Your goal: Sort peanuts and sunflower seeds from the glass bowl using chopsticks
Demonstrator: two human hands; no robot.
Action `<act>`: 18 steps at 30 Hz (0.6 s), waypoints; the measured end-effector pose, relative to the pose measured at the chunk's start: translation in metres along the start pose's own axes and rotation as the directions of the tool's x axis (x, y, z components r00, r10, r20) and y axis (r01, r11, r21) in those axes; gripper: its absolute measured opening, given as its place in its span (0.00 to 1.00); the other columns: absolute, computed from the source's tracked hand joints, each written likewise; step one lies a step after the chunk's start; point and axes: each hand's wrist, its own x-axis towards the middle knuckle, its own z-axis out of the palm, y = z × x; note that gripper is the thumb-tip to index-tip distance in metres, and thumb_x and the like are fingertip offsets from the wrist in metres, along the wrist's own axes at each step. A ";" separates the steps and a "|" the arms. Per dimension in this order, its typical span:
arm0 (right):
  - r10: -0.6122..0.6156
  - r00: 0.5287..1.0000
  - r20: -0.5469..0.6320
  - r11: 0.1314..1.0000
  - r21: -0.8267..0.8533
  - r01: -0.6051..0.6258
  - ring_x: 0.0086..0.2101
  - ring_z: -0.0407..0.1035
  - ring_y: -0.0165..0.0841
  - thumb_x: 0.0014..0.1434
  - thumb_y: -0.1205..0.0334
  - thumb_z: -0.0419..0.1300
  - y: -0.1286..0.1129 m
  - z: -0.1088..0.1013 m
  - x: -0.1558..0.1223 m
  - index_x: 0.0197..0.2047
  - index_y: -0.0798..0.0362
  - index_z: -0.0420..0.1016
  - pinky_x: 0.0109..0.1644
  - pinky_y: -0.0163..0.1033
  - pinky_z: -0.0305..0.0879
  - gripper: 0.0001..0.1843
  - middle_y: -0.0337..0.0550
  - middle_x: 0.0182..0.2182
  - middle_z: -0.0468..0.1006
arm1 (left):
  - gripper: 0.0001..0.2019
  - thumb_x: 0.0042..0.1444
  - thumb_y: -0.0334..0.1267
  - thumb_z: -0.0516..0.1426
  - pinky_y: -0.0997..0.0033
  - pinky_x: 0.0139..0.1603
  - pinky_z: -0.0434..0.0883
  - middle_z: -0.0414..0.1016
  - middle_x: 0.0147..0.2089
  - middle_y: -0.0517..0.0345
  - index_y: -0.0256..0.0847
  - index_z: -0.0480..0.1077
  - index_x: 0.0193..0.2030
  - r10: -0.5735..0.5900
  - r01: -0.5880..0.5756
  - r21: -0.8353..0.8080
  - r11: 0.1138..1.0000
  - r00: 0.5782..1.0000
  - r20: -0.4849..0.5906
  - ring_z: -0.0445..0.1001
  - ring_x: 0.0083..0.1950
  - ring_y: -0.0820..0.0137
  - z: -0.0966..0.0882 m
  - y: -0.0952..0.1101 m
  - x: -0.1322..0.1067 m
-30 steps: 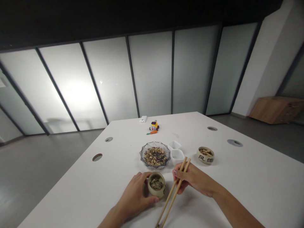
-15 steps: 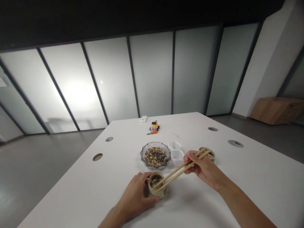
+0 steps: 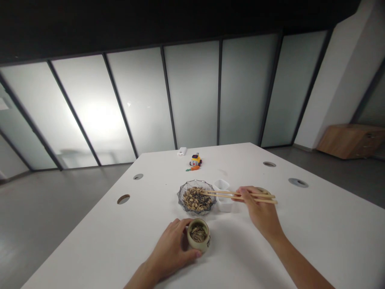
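My left hand (image 3: 171,251) wraps around a small beige ceramic cup (image 3: 198,236) holding dark seeds, near the table's front. My right hand (image 3: 259,210) grips a pair of wooden chopsticks (image 3: 231,194) held nearly level, their tips over the glass bowl (image 3: 196,197) filled with mixed seeds and nuts. Behind my right hand, a second beige cup (image 3: 264,190) is mostly hidden. Two small white square dishes (image 3: 221,185) sit between the glass bowl and my right hand.
The white table (image 3: 315,228) has round cable holes (image 3: 123,199) on the left and others (image 3: 298,182) on the right. A small toy (image 3: 195,160) and a white device (image 3: 181,151) lie at the far edge. Frosted glass panels stand behind; a wooden cabinet (image 3: 350,140) is far right.
My right hand turned the chopsticks, dipped their tips to the small cup, then swung them away to the glass bowl. My left hand kept hold of the cup.
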 end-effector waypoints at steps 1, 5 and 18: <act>-0.074 0.997 0.029 0.991 -0.107 0.077 0.33 0.81 0.43 0.65 0.38 0.65 0.002 0.002 -0.003 0.34 0.50 0.85 0.39 0.46 0.79 0.23 0.46 0.30 0.85 | 0.34 0.52 0.51 0.73 0.55 0.63 0.69 0.79 0.58 0.49 0.46 0.73 0.64 0.004 -0.004 -0.001 1.000 1.000 -0.002 0.74 0.58 0.50 0.000 -0.001 0.000; -0.271 0.954 0.131 0.928 -0.228 0.295 0.36 0.81 0.42 0.72 0.46 0.61 0.008 0.015 -0.015 0.39 0.48 0.85 0.42 0.44 0.76 0.18 0.46 0.36 0.86 | 0.35 0.51 0.50 0.74 0.55 0.63 0.69 0.79 0.58 0.49 0.46 0.72 0.64 0.015 -0.015 -0.006 1.000 1.000 -0.005 0.74 0.58 0.51 0.002 -0.004 0.001; -0.378 0.911 0.165 0.893 -0.193 0.406 0.34 0.80 0.38 0.75 0.51 0.59 0.021 0.037 -0.022 0.38 0.50 0.83 0.41 0.39 0.77 0.17 0.46 0.34 0.84 | 0.36 0.52 0.56 0.72 0.55 0.60 0.71 0.80 0.57 0.48 0.46 0.73 0.64 0.040 -0.041 -0.032 0.999 0.999 -0.020 0.75 0.57 0.50 0.004 -0.008 0.001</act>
